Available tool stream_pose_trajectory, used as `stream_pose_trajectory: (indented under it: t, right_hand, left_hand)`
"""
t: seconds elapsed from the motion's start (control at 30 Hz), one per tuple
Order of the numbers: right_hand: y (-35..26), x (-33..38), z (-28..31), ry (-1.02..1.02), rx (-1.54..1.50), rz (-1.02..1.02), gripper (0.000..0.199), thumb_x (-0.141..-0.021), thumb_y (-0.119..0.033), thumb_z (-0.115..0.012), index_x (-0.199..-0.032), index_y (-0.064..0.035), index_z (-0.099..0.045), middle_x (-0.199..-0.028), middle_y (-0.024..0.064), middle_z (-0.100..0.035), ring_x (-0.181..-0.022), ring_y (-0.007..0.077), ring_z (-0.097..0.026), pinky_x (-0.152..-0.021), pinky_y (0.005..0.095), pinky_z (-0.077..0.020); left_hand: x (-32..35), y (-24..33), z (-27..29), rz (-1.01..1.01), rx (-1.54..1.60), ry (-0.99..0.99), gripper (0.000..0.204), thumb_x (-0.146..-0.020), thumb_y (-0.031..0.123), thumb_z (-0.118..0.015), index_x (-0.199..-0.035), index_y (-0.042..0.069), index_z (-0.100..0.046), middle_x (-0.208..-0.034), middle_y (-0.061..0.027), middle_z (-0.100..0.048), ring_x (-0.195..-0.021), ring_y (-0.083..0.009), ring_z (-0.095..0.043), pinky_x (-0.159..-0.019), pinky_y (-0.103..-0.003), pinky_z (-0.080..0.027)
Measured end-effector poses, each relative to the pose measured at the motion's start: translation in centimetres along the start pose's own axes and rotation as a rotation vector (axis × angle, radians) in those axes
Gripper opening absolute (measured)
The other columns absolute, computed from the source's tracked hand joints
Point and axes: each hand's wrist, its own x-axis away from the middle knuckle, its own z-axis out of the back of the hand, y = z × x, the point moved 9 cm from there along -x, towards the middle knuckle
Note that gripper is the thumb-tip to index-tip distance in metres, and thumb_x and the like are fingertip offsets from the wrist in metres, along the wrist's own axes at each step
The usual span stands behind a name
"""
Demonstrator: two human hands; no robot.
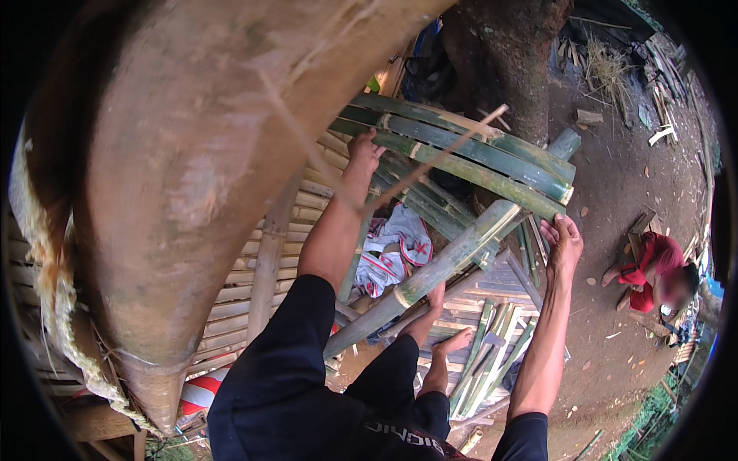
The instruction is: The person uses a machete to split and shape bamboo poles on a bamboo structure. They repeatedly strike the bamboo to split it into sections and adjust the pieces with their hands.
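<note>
A split green bamboo slat (466, 170) lies nearest me in a row of several slats, slanting from upper left to lower right. My left hand (364, 152) is closed on its near edge toward the left end. At its right end, my right hand (565, 244) has its fingers and thumb closed on the slat's corner. Other green slats (484, 147) lie side by side just beyond it. Below them a thick round bamboo pole (430, 275) runs diagonally, partly under the slats' right end.
A large brown pole (184, 177) fills the upper left close by, with a thin stick (438, 157) crossing the view. Tree trunk (500, 69) stands behind. Bamboo strips (492, 353) and a white cloth (396, 246) lie below. Another person in red (657, 261) sits on the right.
</note>
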Motion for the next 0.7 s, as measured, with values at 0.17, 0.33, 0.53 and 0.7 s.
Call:
stream_pose_trajectory:
  t: [0.17, 0.33, 0.53, 0.7]
  right_hand:
    - [-0.3, 0.0, -0.2, -0.005, 0.012, 0.008, 0.022, -0.093, -0.014, -0.065, -0.106, 0.0043, -0.062, -0.091, 0.0097, -0.068, -0.079, 0.0182, -0.069, -0.070, 0.0257, -0.0574]
    - [0.0, 0.0, -0.4, -0.001, 0.035, -0.003, 0.022, -0.093, -0.014, -0.065, -0.106, 0.0048, -0.062, -0.091, 0.0099, -0.068, -0.078, 0.0183, -0.069, -0.070, 0.0259, -0.0574]
    - [0.6, 0.0, -0.9, -0.021, 0.015, -0.016, 0.022, -0.093, -0.014, -0.066, -0.104, 0.0052, -0.063, -0.090, 0.0101, -0.068, -0.078, 0.0192, -0.069, -0.070, 0.0267, -0.0580]
    - [-0.1, -0.2, -0.3, -0.026, 0.032, -0.002, 0.024, -0.093, -0.014, -0.066, -0.105, 0.0064, -0.062, -0.092, 0.0128, -0.068, -0.081, 0.0212, -0.069, -0.071, 0.0276, -0.0587]
  left_hand:
    - [-0.1, -0.2, 0.0, -0.001, 0.043, 0.005, 0.026, -0.092, 0.009, -0.064, -0.116, 0.009, -0.054, -0.122, -0.0090, -0.056, -0.116, -0.0321, -0.056, -0.102, -0.053, -0.042]
    - [-0.6, 0.0, 0.5, -0.006, 0.086, 0.000, 0.025, -0.092, 0.008, -0.064, -0.115, 0.008, -0.055, -0.122, -0.0095, -0.055, -0.116, -0.0325, -0.054, -0.104, -0.053, -0.040]
    - [-2.1, 0.9, 2.4, -0.063, -0.025, 0.020, 0.026, -0.092, 0.008, -0.064, -0.116, 0.008, -0.054, -0.122, -0.0104, -0.055, -0.116, -0.0333, -0.054, -0.103, -0.054, -0.042]
    - [-0.7, -0.1, 0.1, 0.008, 0.041, -0.010, 0.028, -0.093, 0.010, -0.064, -0.119, 0.010, -0.053, -0.125, -0.0107, -0.054, -0.121, -0.0341, -0.052, -0.108, -0.058, -0.037]
